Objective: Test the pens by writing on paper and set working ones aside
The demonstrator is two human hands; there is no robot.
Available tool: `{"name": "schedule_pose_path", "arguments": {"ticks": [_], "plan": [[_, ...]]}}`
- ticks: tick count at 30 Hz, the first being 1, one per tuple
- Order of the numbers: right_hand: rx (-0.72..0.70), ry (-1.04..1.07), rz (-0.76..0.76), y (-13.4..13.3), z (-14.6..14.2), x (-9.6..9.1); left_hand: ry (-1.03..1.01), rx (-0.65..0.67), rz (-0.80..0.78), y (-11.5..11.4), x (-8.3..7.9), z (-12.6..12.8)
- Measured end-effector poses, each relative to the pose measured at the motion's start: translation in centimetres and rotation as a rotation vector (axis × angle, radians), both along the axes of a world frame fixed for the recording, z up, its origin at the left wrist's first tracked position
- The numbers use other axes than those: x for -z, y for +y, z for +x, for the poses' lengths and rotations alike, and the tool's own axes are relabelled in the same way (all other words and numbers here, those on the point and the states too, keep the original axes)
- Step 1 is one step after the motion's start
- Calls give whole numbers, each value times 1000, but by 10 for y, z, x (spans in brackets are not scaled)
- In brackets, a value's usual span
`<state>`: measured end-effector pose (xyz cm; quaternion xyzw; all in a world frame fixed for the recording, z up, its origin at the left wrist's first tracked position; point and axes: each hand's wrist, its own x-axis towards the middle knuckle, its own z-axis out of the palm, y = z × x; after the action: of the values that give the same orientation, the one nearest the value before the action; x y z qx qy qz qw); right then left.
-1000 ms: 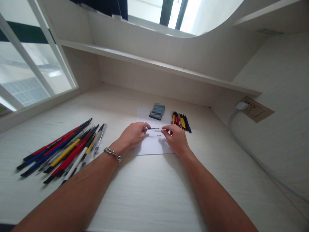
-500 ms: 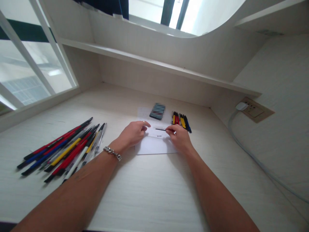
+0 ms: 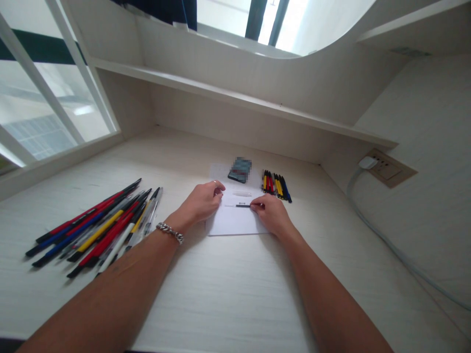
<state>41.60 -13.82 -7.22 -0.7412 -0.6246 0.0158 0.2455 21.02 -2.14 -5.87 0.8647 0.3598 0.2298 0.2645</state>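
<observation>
My right hand (image 3: 270, 212) pinches a thin pen refill (image 3: 243, 206), its dark part at the fingers and a pale end pointing left. The refill is over a white sheet of paper (image 3: 235, 226). A clear pen barrel (image 3: 242, 194) lies farther back on the paper. Close behind the refill is a tiny spring-like piece (image 3: 242, 203). My left hand (image 3: 202, 200) rests at the paper's left edge, fingers bent, with a gap between thumb and forefinger and nothing visible in it.
A pile of pens (image 3: 106, 225) spreads across the desk at left. A short row of pens (image 3: 275, 185) lies beyond my right hand. Behind the paper sits a blurred dark packet (image 3: 240, 170). A plugged-in cable (image 3: 368, 223) runs down the right wall, below a shelf.
The refill in my right hand has come nearer to me and slightly left, away from the clear barrel. My left forefinger has drawn back and bent more.
</observation>
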Motion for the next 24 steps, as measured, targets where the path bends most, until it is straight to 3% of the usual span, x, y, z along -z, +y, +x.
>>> {"name": "schedule_pose_path", "arguments": {"ticks": [6,10,15,24], "plan": [[70,4,39,3,-2,3,-38,40,13,-2,-1,0],[101,41,153,3,-7,-1,-57,75,28,-4,-3,0],[53,244,275,2,-17,-9,-90,157,88,-6,-4,1],[-35,907,-20,8,-36,-7,-114,255,213,-19,-10,6]]}}
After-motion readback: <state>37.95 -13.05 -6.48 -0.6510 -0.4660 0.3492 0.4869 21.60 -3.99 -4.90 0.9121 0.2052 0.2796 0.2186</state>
